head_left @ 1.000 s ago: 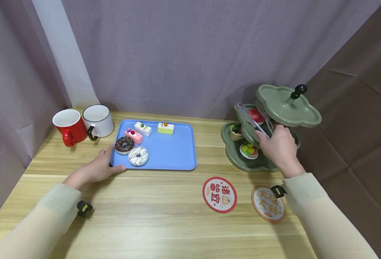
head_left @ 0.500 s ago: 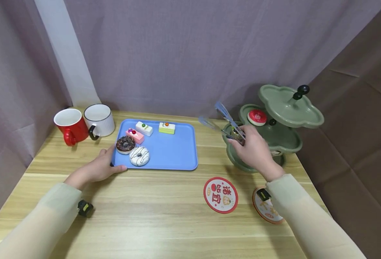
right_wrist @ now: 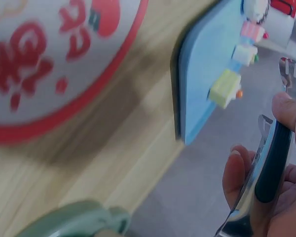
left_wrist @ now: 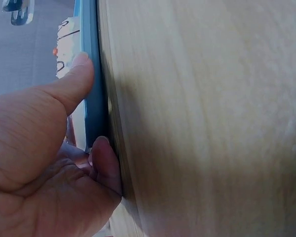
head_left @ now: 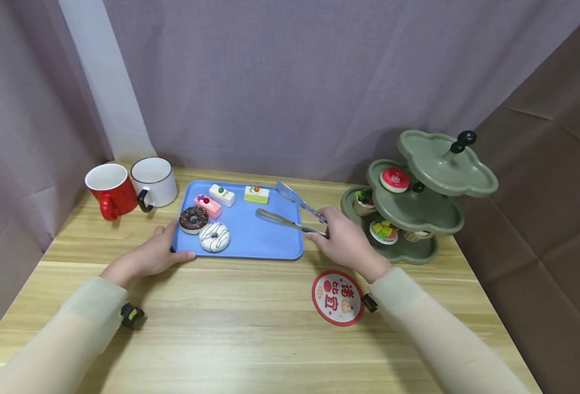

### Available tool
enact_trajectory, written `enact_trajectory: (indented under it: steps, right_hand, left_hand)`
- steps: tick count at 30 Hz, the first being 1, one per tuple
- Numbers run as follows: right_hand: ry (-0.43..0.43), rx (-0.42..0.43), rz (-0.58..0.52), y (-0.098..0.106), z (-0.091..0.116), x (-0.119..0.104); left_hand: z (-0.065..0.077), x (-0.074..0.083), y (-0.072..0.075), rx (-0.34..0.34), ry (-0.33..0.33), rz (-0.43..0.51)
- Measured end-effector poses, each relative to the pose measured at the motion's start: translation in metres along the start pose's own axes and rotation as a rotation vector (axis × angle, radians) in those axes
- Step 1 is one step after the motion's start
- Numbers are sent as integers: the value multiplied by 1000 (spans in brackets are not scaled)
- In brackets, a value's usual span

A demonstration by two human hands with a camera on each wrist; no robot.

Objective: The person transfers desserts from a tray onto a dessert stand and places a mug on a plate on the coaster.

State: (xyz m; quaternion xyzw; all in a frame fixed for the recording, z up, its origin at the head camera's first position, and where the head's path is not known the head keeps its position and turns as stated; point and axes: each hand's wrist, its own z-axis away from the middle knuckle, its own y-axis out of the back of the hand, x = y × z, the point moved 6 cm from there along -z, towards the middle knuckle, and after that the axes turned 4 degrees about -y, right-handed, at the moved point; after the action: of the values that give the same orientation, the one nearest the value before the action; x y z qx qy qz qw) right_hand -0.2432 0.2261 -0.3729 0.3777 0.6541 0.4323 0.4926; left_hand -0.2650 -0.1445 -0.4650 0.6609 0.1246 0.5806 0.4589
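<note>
In the head view my right hand (head_left: 346,241) holds metal tongs (head_left: 290,220) with dark handle grips. Their arms are spread apart over the right part of the blue tray (head_left: 262,243), with nothing between them. My left hand (head_left: 147,254) grips the tray's near left corner, its thumb along the front edge. On the tray sit a chocolate donut (head_left: 193,219), a white striped donut (head_left: 214,237), a pink cake (head_left: 208,206), a white cake (head_left: 222,195) and a yellow-green cake (head_left: 257,194). The right wrist view shows the thumb and fingers around the tongs (right_wrist: 271,168).
A green tiered stand (head_left: 430,210) at right bears a red-topped round pastry (head_left: 395,179), a fruit tart (head_left: 384,232) and cups. A red mug (head_left: 112,191) and a white mug (head_left: 154,183) stand at back left. A round coaster (head_left: 338,298) lies in front of the tray.
My right hand has swung the tongs left, out of the stand's middle tier and over the tray. The sleeve now covers the second coaster. My left hand has stayed at the tray corner.
</note>
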Motion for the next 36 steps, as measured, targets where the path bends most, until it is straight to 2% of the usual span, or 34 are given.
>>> enact_trajectory:
  steps: [5, 10, 14, 23, 36]
  right_hand:
    - [42, -48, -12, -22, -2, -18]
    - [88, -118, 57, -43, -2, -38]
    - [149, -141, 87, -54, -1, -50]
    - [195, -159, 100, -69, -1, -64]
    - [173, -173, 123, -79, -6, -77]
  left_hand:
    - [0, -1, 0, -2, 3, -7]
    - [0, -2, -1, 0, 1, -1]
    - [0, -1, -1, -1, 5, -2]
    - [0, -2, -1, -16, 16, -16]
    - [-1, -4, -2, -18, 18, -26]
